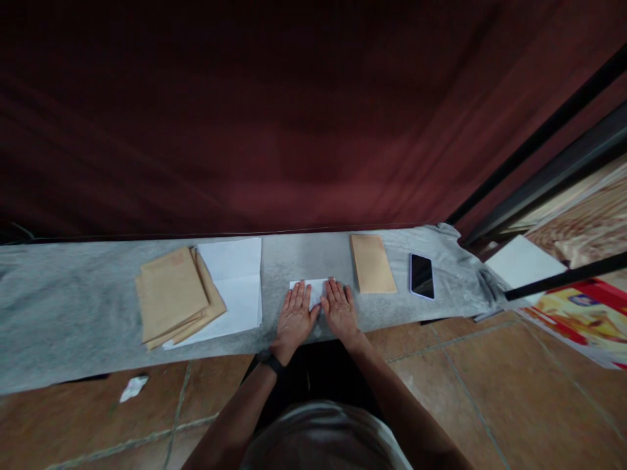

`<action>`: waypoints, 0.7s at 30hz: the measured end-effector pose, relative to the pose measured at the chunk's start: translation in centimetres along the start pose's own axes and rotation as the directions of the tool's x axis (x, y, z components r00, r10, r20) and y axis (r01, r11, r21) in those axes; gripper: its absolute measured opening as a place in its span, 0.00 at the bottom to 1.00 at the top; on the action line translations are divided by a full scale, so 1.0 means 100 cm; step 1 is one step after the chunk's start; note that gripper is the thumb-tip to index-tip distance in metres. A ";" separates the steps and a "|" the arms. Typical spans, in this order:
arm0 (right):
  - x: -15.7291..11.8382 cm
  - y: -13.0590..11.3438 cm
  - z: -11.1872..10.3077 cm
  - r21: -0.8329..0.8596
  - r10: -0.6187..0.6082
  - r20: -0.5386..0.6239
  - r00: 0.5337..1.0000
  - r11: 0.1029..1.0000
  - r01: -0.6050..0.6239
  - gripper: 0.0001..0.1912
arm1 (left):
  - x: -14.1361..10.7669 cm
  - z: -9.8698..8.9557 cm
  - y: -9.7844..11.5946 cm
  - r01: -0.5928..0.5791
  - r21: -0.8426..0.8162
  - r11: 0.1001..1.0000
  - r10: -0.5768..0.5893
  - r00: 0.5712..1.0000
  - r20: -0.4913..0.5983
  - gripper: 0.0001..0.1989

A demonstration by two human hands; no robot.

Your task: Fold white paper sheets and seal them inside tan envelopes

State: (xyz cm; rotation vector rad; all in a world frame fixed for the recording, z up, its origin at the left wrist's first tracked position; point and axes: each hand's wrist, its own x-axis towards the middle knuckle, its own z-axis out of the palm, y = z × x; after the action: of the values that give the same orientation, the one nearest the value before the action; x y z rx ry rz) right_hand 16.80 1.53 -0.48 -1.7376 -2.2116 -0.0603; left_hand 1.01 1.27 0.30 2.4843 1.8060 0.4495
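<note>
While left hand (294, 316) and right hand (339, 312) are resting flat, unclenched, on white paper rectangle (316, 290), near, red-and-yellow printed carton (585, 316) is showing unreadable lettering, right; grey cloth (63, 307) is spreading beneath, maroon drape (294, 130) hanging far.

Phone (422, 277); white scrap (133, 388) (perhaps tissue) on floor tiles (494, 365)

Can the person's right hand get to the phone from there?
Probably yes. The right hand rests on the white paper, and the phone lies farther right on the same gray cloth. The brown paper pile sits roughly between them, but it looks low, so the hand could likely pass over.
</note>
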 end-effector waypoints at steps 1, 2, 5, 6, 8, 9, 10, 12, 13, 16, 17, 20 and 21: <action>-0.001 -0.003 -0.001 0.006 -0.027 0.002 1.000 1.000 0.027 0.27 | 0.000 -0.001 0.000 -0.001 0.003 1.000 0.001 1.000 0.009 0.31; -0.002 -0.005 -0.002 0.015 -0.062 0.007 0.998 0.998 0.062 0.27 | 0.000 -0.002 -0.001 -0.004 0.006 1.000 0.004 1.000 0.021 0.30; -0.006 -0.009 -0.003 0.034 -0.109 0.011 0.994 0.993 0.109 0.27 | 0.001 -0.004 -0.002 -0.016 0.016 1.000 0.015 0.998 0.055 0.30; -0.007 -0.009 -0.003 0.034 -0.091 0.006 0.996 0.995 0.091 0.27 | 0.001 -0.004 -0.002 -0.017 0.017 1.000 0.016 0.998 0.061 0.30; -0.009 -0.006 -0.002 0.028 -0.043 -0.004 0.999 0.999 0.043 0.27 | 0.001 -0.004 -0.002 -0.011 0.018 1.000 0.010 0.998 0.062 0.30; -0.009 -0.004 -0.002 0.024 -0.024 -0.009 1.000 0.999 0.024 0.27 | 0.000 -0.004 -0.002 -0.008 0.019 1.000 0.007 0.998 0.059 0.30; -0.010 -0.001 -0.001 0.021 -0.009 -0.014 1.000 1.000 0.010 0.28 | 0.000 -0.004 -0.002 -0.006 0.022 1.000 0.005 0.998 0.056 0.30; -0.011 0.002 0.000 0.020 0.009 -0.033 0.999 1.000 -0.008 0.28 | -0.002 -0.003 -0.002 0.000 0.034 0.999 -0.001 0.999 0.047 0.30; -0.011 0.004 0.001 0.022 0.013 -0.046 0.999 1.000 -0.012 0.28 | -0.003 -0.003 -0.002 0.000 0.041 0.999 -0.001 0.999 0.040 0.30; -0.012 0.005 0.003 0.026 0.004 -0.082 0.997 1.000 -0.002 0.27 | -0.010 -0.006 -0.006 -0.075 0.046 0.996 0.074 0.997 0.032 0.30; -0.012 0.004 0.003 0.023 0.000 -0.088 0.996 1.000 0.002 0.27 | -0.013 -0.008 -0.008 -0.130 0.041 0.991 0.128 0.991 0.037 0.29; -0.013 0.004 0.004 0.008 -0.009 -0.082 0.997 1.000 0.010 0.27 | -0.024 -0.014 -0.014 -0.287 0.014 0.958 0.286 0.956 0.061 0.30; -0.013 0.004 0.004 0.006 -0.009 -0.077 0.997 1.000 0.010 0.28 | -0.027 -0.016 -0.016 -0.322 0.007 0.947 0.321 0.945 0.066 0.30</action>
State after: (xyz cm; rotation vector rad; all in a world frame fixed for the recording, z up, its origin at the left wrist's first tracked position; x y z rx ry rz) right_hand 17.34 0.50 -1.24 -1.6921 -2.1624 -0.1202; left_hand -1.65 -0.98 0.98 2.7800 1.3890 0.3595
